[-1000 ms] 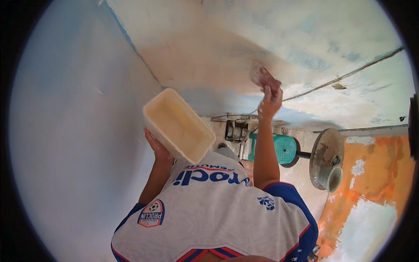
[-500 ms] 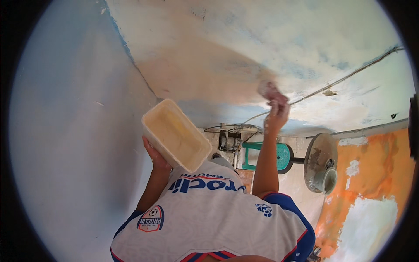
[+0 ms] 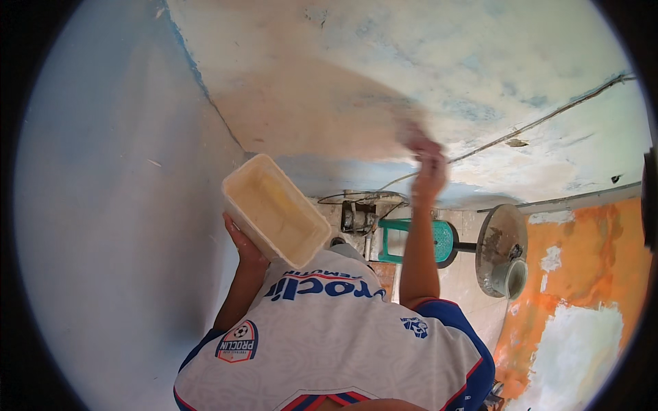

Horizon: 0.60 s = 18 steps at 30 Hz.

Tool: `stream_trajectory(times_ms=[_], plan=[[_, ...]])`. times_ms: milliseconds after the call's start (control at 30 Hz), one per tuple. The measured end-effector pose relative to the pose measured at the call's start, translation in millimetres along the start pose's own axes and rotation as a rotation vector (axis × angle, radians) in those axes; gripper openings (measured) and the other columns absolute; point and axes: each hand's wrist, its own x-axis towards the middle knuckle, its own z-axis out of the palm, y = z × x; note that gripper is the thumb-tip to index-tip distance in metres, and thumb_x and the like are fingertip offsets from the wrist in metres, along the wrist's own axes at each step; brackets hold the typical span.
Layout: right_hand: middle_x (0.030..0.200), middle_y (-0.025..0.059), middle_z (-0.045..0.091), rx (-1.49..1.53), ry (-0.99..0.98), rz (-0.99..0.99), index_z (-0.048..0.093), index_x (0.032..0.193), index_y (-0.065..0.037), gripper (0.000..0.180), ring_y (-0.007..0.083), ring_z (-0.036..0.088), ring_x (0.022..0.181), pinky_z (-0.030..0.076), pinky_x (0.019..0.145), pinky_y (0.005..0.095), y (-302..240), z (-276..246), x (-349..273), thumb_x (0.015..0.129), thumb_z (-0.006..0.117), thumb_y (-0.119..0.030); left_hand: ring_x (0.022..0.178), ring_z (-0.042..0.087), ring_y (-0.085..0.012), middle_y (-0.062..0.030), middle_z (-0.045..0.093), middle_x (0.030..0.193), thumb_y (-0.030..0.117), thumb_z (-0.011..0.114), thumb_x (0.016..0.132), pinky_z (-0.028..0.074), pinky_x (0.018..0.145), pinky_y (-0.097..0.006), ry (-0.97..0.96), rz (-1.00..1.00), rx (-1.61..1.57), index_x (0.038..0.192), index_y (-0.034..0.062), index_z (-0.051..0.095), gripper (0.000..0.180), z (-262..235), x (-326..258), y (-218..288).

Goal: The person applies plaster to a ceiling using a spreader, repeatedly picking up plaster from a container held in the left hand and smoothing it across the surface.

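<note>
- A cream rectangular plastic tub is gripped along its left side by the left hand, its mouth facing up
- A reddish hand tool is clasped in the right hand — both blurred — near the patchy cream wall; whether contact is made cannot be told
- A green plastic stool is partly hidden by the right forearm, and a pale container is seen at the edge of a round tabletop
</note>
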Motion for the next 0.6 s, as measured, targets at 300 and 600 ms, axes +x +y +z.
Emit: stream_trajectory(times_ms=[300, 600], plan=[[0.099, 0.0108, 0.071, 0.141, 0.263, -0.007, 0.066, 0.107, 0.000, 0.014, 0.0200, 0.069, 0.085, 0.056, 0.076, 0.0337, 10.5, -9.7, 37.5, 0.098, 0.063, -0.009, 0.134, 0.048, -0.0263, -0.0077, 0.046, 0.149, 0.073, 0.031, 0.098, 0.043, 0.110, -0.042, -0.042, 0.022, 0.007, 0.151, 0.0157, 0.039, 0.079, -10.8, 3.9, -4.7], [0.106, 0.0161, 0.073, -0.179, -0.243, -0.342, 0.069, 0.109, -0.002, 0.017, 0.0249, 0.072, 0.089, 0.058, 0.081, 0.0338, 7.0, 85.6, -35.7, 0.093, 0.066, 0.000, 0.135, 0.047, -0.0266, -0.0086, 0.045, 0.150, 0.071, 0.031, 0.099, 0.042, 0.111, -0.041, -0.045, -0.055, -0.023, 0.151, 0.0158, 0.039, 0.077, -8.4, 7.6, 3.7]])
